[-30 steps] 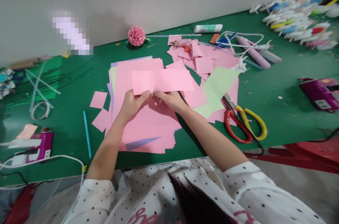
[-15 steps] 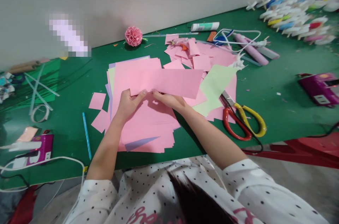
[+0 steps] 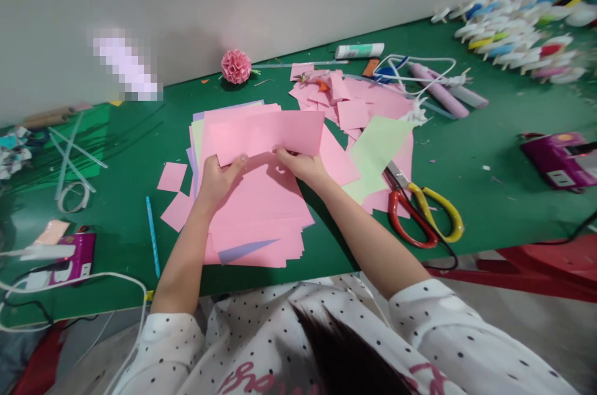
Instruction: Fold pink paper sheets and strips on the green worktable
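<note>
Between my two hands is a long strip of pink paper (image 3: pixel 275 132), raised above a stack of coloured sheets (image 3: pixel 261 208). My left hand (image 3: pixel 221 177) pinches its lower edge near the left end, thumb in front. Farther right, my right hand (image 3: pixel 301 165) grips the same edge, its fingers partly hidden behind the paper. Pink sheets top the stack, with purple and light green edges showing on its left. Two small pink squares (image 3: pixel 172 176) lie just left of the stack.
Red-and-yellow-handled scissors (image 3: pixel 424 211) lie right of a light green sheet (image 3: pixel 380 149). Pink scraps (image 3: pixel 352 114) are heaped behind. A pink paper ball flower (image 3: pixel 236 67) rests near the wall. A blue pencil (image 3: pixel 152 236) lies left; purple power boxes (image 3: pixel 557 160) sit toward both sides.
The pink strip has turned from slanting down at the right to nearly level, and its right end has come leftward. My hands have moved farther apart along its lower edge.
</note>
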{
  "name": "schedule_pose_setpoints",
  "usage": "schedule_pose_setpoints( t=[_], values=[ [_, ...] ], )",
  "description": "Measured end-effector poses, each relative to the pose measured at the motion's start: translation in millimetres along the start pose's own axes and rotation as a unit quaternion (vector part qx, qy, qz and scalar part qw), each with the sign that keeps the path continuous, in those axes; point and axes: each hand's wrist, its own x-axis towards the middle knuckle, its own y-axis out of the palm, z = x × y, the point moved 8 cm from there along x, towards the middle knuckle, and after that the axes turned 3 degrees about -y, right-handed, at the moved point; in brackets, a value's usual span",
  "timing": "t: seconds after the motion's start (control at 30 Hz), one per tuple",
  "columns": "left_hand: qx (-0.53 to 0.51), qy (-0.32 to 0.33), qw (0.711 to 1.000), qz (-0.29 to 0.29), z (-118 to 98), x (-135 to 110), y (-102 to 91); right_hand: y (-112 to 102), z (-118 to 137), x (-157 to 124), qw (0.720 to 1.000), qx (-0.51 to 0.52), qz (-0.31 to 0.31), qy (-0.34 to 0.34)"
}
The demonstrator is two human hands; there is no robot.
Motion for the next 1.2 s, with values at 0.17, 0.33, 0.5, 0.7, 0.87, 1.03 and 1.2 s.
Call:
schedule_pose_setpoints(
  t=[0.17,0.33,0.5,0.7,0.87,1.03,1.2],
  values=[
    [-0.016,-0.02,1.0,0.0,10,-3,8.4,9,3,-9,1.0,0.012,0.022,-0.001],
    [0.086,-0.036,0.996,-0.018,15,-15,24.1,28,0,-18,0.994,0.007,0.098,-0.037],
    [0.089,-0.088,0.992,-0.024,27,-19,29.8,28,4,-20,0.99,-0.025,0.089,-0.102],
    [0.055,-0.089,0.993,-0.046,35,-16,22.3,13,3,-17,0.992,-0.05,0.017,-0.113],
    [0.031,-0.077,0.995,-0.059,39,-12,19.3,12,-2,-10,0.995,-0.005,0.009,-0.098],
    [-0.092,-0.077,0.984,-0.132,54,-2,7.7,9,0,-5,0.994,0.067,-0.002,-0.085],
    [-0.106,-0.07,0.986,-0.106,55,0,10.8,22,4,-10,0.99,0.028,0.082,-0.11]
  ],
)
